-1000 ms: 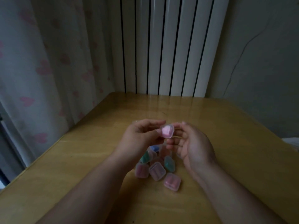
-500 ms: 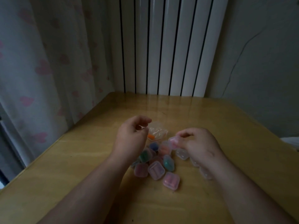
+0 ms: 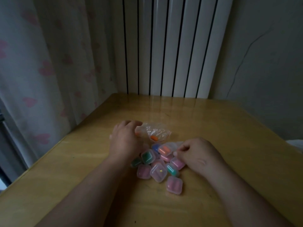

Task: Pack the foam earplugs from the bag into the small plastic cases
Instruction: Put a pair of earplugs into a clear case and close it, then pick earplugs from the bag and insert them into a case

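Wooden worktop point(image 3: 213, 122) pushed into a corner, white radiator point(image 3: 172, 46) at the back, heart-print curtain point(image 3: 49, 63) on the left; light is dim.

Clear bag point(image 3: 157, 130) lies flat just beyond the heap of small cases point(image 3: 158, 172), w/ one orange earplug point(image 3: 154, 137) showing through the film near its front edge. The plug's long axis runs roughly left-right, slightly tilted.

The left hand point(image 3: 125, 141) is the nearer one by far. It sits palm down at the bag's left edge, fingers bent fwd over the plastic. Whether they grip the film or just rest on it can't be told. From this hand the bag lies ahead and a little to the right, touching or nearly so.

The right hand point(image 3: 201, 156) is on the other side of the heap, well apart from the bag, w/ filled cases between. Its fingers are curled, tips down by a pink case point(image 3: 177, 163). Pinching or only touching: not clear.

Judgement: next step is prob. fetching plugs, and it falls to the left hand, which needs to find the bag's mouth. Which edge opens isn't visible.
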Demonstrator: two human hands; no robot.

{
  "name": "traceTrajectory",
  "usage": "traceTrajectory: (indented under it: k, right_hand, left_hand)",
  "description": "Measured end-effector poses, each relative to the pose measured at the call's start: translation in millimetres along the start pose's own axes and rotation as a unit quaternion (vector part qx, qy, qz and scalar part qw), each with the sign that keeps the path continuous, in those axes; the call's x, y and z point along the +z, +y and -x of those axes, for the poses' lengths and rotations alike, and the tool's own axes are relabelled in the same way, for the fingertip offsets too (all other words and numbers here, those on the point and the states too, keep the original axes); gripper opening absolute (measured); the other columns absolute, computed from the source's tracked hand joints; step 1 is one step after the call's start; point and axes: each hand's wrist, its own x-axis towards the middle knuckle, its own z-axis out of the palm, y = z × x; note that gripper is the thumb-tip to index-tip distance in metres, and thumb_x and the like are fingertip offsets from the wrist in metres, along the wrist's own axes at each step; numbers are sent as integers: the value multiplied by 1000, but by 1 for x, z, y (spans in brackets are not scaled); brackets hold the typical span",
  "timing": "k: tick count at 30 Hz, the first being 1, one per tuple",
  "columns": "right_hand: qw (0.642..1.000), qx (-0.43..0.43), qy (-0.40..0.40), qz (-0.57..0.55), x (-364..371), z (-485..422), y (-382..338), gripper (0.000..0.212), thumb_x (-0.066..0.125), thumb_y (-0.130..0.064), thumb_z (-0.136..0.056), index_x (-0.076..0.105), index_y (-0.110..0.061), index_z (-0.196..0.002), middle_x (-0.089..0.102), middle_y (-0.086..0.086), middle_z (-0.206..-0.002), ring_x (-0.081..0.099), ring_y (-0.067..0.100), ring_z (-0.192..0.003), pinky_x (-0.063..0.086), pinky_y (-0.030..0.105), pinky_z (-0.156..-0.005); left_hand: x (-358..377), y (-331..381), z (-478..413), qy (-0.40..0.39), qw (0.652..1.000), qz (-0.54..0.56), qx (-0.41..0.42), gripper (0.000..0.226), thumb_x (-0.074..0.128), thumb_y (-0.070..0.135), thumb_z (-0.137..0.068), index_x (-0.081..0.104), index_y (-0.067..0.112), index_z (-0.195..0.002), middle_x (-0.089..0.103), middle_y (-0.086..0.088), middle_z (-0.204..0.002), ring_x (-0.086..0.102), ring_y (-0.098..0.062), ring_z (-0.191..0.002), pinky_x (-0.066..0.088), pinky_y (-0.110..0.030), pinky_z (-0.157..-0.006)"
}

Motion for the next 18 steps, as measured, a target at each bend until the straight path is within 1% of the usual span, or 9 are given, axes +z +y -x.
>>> traceTrajectory:
  k: [2, 4, 6, 7, 10, 12, 14, 16, 18]
  right_hand:
    - [999, -10, 36, -22, 1, 0, -2, 12, 64, -32, -86, 74, -26, -87, 73, -6, -97, 65, 15, -91, 53, 28, -82]
    - [995, -36, 66, -65, 3, 0, -4, 10, 63, -27, -88, 73, -27, -90, 71, -8, -97, 63, 9, -88, 50, 22, -76]
    - [988, -75, 87, -107, 6, 1, -6, 13, 66, -25, -87, 72, -28, -98, 67, -11, -101, 59, 5, -88, 43, 12, -70]
    - [982, -97, 94, -129, 7, 1, -7, 17, 68, -25, -86, 70, -30, -102, 64, -13, -105, 58, 4, -90, 42, 11, -72]
    - [971, -152, 96, -157, 10, 3, -10, 40, 75, -27, -79, 63, -36, -117, 53, -22, -117, 57, 4, -102, 49, 22, -88]
    - [971, -183, 90, -128, 11, 4, -12, 48, 77, -30, -76, 60, -36, -121, 48, -27, -116, 52, -2, -105, 46, 19, -89]
    - [972, -196, 109, -74, 12, 3, -13, 38, 73, -31, -79, 63, -35, -116, 46, -26, -107, 50, -2, -101, 40, 14, -81]
    - [969, -180, 163, -40, 10, 1, -12, 16, 69, -25, -83, 68, -32, -98, 49, -21, -92, 56, 7, -92, 36, 14, -67]
    - [966, -153, 197, -66, 9, 0, -8, 13, 68, -21, -85, 71, -33, -92, 57, -20, -84, 60, 8, -85, 43, 16, -66]
  left_hand:
    - [3, -3, -1, 4, 1000, -5, 9, 30, 67, 34, -88, 64, 38, -117, 52, 9, -131, 42, -16, -122, 37, -34, -95]
    - [6, -3, -2, 28, 1000, 5, 14, 13, 65, 37, -89, 68, 37, -102, 56, 9, -123, 44, -15, -114, 36, -32, -89]
    - [6, -1, -2, 58, 997, 45, 9, 4, 66, 35, -89, 68, 34, -92, 60, 6, -114, 45, -15, -105, 39, -33, -86]
    - [5, 0, -2, 65, 995, 72, 7, 1, 67, 33, -89, 67, 33, -88, 60, 5, -109, 45, -14, -102, 41, -34, -85]
    - [-1, 9, 3, 61, 989, 129, 33, 15, 68, 32, -88, 59, 37, -78, 55, 10, -94, 49, -16, -100, 44, -36, -84]
    - [-7, 17, 9, 50, 982, 172, 57, 21, 70, 31, -86, 57, 38, -72, 55, 13, -91, 52, -14, -99, 42, -33, -82]
    - [-11, 24, 15, 27, 976, 201, 79, 19, 72, 30, -85, 59, 38, -72, 57, 17, -93, 51, -9, -99, 39, -29, -81]
    - [-12, 26, 18, -18, 966, 244, 81, 14, 71, 25, -84, 65, 37, -80, 59, 17, -101, 51, -5, -103, 41, -24, -82]
    - [-16, 28, 21, -66, 931, 356, 48, 26, 61, 16, -87, 69, 39, -96, 61, 12, -112, 54, -4, -103, 46, -19, -75]
